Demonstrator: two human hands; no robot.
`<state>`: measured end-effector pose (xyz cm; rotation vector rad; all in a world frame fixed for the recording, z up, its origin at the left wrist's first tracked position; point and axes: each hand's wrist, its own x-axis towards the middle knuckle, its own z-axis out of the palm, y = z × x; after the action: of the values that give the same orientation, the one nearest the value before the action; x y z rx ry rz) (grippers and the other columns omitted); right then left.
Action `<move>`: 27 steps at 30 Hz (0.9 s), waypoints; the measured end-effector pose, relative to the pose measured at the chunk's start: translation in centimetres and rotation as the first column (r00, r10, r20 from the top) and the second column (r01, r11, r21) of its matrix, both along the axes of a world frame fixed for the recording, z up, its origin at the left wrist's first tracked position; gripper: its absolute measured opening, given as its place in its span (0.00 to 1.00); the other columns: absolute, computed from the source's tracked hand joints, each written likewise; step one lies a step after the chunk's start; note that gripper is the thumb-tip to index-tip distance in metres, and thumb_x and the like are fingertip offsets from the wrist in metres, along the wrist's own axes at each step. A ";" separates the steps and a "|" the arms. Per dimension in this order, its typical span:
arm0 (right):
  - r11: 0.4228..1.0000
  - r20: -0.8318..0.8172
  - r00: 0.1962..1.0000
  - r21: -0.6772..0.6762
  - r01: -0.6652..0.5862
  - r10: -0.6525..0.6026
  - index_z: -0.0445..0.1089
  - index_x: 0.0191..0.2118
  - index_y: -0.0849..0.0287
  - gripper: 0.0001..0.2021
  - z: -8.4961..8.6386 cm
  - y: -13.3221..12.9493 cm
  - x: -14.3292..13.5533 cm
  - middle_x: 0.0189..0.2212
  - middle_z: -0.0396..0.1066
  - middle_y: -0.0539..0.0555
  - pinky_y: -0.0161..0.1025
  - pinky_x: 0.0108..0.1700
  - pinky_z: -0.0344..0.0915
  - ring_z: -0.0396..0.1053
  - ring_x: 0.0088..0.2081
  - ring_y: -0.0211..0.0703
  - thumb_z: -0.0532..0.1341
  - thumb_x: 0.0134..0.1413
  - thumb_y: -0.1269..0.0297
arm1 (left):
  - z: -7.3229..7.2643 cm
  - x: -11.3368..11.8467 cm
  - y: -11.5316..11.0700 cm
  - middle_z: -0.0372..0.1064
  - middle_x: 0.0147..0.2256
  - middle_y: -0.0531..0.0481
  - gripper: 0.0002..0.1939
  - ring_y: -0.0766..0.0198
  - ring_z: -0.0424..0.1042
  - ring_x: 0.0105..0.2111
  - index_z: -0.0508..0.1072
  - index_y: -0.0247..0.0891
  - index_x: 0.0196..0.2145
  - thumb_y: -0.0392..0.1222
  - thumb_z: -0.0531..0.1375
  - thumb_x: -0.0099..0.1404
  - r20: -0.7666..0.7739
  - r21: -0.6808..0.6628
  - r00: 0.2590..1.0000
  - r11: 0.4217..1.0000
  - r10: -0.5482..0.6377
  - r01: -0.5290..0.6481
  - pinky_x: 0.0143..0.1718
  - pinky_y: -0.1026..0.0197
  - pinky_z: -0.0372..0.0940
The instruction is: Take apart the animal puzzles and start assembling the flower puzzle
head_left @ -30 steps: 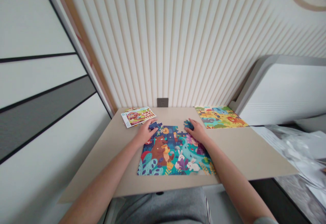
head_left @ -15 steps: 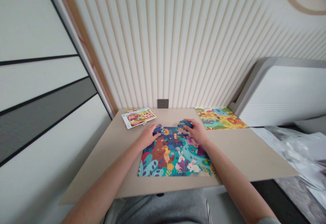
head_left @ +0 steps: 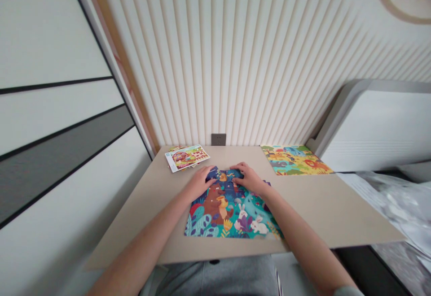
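Observation:
A jigsaw puzzle (head_left: 232, 215) with a bear, rabbits and blue-green plants lies on the table in front of me. At its top left corner, my left hand (head_left: 200, 184) pinches a dark blue piece between thumb and fingers. My right hand (head_left: 251, 179) is at the top edge, thumb and fingers closed around a blue puzzle piece (head_left: 236, 173). That piece touches or nearly touches the top row; whether it is locked in I cannot tell. My right hand and forearm hide part of the puzzle's right side.
Picture cards (head_left: 187, 157) with a farm scene lie stacked at the table's (head_left: 303, 211) back left. A yellow animal puzzle (head_left: 296, 160) lies at the back right. A ribbed wall with a socket (head_left: 218, 139) stands behind, and clear plastic wrapping (head_left: 400, 202) lies to the right.
My right hand has moved left with its piece, closer to my left hand along the top edge. My left hand stays at the top left corner. The view has shifted slightly.

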<state>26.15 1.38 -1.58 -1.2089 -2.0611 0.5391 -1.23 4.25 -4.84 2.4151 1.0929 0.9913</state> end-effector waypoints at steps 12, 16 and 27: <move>1.000 -0.110 0.994 0.012 0.025 -0.023 0.70 0.58 0.53 0.21 -0.7 0.1 -2.0 0.52 0.73 0.58 0.51 0.59 0.64 0.70 0.53 0.51 0.63 0.60 0.58 | 0.0 -0.1 0.1 0.70 0.55 0.42 0.22 0.51 0.70 0.55 0.66 0.41 0.57 0.45 0.61 0.68 0.016 -0.003 0.998 0.998 0.059 -0.059 0.58 0.46 0.64; 0.996 0.071 0.994 0.046 -0.080 0.077 0.69 0.59 0.54 0.20 -0.5 -0.2 -2.5 0.54 0.72 0.59 0.52 0.62 0.60 0.68 0.56 0.52 0.61 0.63 0.60 | 0.3 0.0 0.0 0.71 0.53 0.43 0.18 0.52 0.71 0.53 0.67 0.40 0.55 0.42 0.59 0.69 0.051 0.001 0.989 0.991 0.137 -0.137 0.57 0.46 0.65; 0.994 -0.153 0.987 0.106 -0.032 0.048 0.74 0.52 0.51 0.15 0.8 -2.1 -3.2 0.44 0.68 0.55 0.44 0.54 0.65 0.69 0.47 0.45 0.62 0.61 0.67 | 1.4 0.2 -0.5 0.72 0.52 0.43 0.16 0.52 0.71 0.53 0.68 0.40 0.55 0.42 0.57 0.70 0.095 0.007 0.986 0.991 0.134 -0.135 0.56 0.47 0.65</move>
<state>22.95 -0.72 -0.82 -1.0346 -1.9595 0.5221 -1.03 3.71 -3.41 2.3042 1.2324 1.1458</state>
